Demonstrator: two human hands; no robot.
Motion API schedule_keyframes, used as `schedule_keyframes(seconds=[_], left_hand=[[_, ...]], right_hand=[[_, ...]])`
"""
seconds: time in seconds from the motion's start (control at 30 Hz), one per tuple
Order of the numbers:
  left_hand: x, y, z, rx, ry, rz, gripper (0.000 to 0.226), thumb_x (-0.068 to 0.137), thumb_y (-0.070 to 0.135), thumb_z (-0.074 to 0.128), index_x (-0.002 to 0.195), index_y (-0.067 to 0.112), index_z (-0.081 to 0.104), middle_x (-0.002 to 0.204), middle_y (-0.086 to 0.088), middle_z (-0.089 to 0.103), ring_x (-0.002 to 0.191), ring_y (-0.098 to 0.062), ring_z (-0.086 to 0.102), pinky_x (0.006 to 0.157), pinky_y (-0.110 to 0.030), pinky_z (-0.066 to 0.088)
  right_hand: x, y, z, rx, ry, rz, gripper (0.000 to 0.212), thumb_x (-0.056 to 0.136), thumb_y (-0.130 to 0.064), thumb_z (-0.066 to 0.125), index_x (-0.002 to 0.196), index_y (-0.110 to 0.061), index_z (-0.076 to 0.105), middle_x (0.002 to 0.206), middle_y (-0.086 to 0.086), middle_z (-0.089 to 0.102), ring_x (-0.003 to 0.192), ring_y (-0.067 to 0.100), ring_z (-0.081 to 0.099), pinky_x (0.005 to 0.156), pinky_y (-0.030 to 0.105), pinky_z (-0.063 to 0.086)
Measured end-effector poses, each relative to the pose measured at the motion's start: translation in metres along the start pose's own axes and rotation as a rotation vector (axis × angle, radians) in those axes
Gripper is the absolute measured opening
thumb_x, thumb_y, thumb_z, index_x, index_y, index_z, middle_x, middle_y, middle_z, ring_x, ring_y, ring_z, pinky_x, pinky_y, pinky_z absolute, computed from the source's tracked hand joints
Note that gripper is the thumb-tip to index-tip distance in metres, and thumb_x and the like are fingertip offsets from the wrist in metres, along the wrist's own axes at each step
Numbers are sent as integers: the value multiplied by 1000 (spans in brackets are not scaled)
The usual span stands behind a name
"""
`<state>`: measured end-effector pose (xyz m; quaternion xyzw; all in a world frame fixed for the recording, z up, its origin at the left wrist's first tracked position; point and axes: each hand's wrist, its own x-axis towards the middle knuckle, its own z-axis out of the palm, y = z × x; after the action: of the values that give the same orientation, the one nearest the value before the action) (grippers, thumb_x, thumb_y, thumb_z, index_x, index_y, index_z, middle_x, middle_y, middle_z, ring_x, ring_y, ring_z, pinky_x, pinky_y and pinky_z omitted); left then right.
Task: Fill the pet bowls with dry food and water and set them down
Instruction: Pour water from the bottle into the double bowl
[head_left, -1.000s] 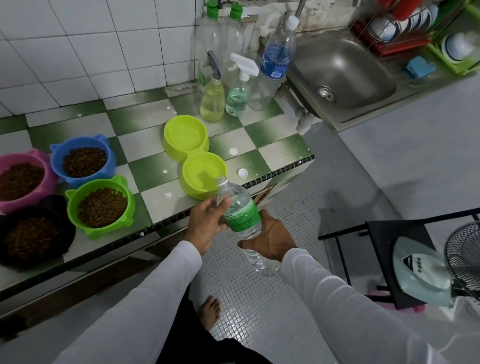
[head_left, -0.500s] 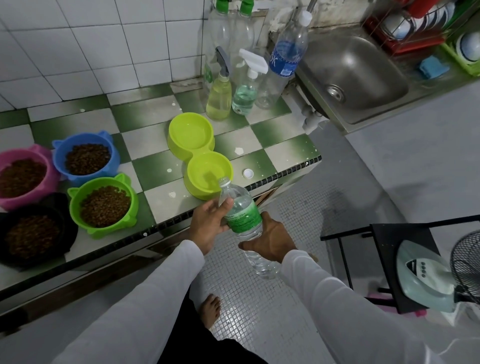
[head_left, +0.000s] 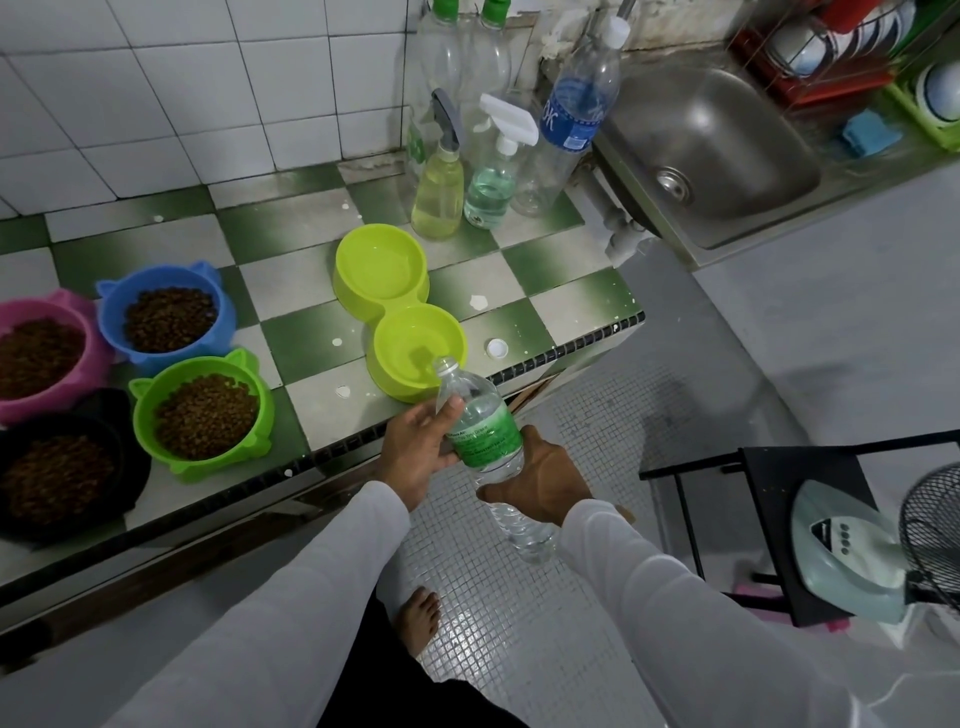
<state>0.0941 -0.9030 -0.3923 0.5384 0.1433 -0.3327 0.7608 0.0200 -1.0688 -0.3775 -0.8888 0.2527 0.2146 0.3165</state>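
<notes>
From the head view, I'm at the watering step. My left hand (head_left: 418, 449) wraps its fingers round the upper part of the open water bottle (head_left: 483, 441), and my right hand (head_left: 540, 483) clamps the lower body, at frame centre. The mouth leans over the near cup of the yellow-green double bowl (head_left: 400, 317) on the checkered counter (head_left: 291, 280). Its cap (head_left: 497, 348) lies just beside the bowl. Four bowls at the left, such as the green bowl (head_left: 202, 415), already hold kibble. Next, I judge, I must tip steadily, keeping the stream inside the cup.
</notes>
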Motion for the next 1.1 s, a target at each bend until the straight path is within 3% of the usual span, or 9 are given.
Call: schedule_keyframes(seconds=[0.33, 0.57, 1.1], left_hand=[[5, -6, -2, -5, -1, -19, 43, 92, 42, 74, 127, 16, 71, 118, -7, 76, 107, -26, 75, 90, -49, 61], [5, -5, 0, 10, 1, -21, 44, 92, 44, 74, 127, 18, 70, 118, -7, 76, 106, -26, 75, 90, -48, 62], [2, -5, 4, -5, 16, -15, 41, 94, 40, 72, 127, 16, 70, 116, -6, 77, 105, -25, 75, 89, -45, 62]], right_hand=[[-1, -2, -2, -29, -16, 13, 77, 60, -51, 89, 121, -25, 50, 101, -9, 61, 95, 18, 65, 85, 35, 55], [1, -2, -3, -19, -17, 20, 78, 57, -51, 89, 120, -25, 50, 106, -5, 65, 97, 20, 66, 89, 40, 57], [-1, -1, -7, -27, -13, 4, 78, 61, -48, 90, 122, -22, 50, 99, -9, 58, 89, 16, 60, 81, 31, 52]])
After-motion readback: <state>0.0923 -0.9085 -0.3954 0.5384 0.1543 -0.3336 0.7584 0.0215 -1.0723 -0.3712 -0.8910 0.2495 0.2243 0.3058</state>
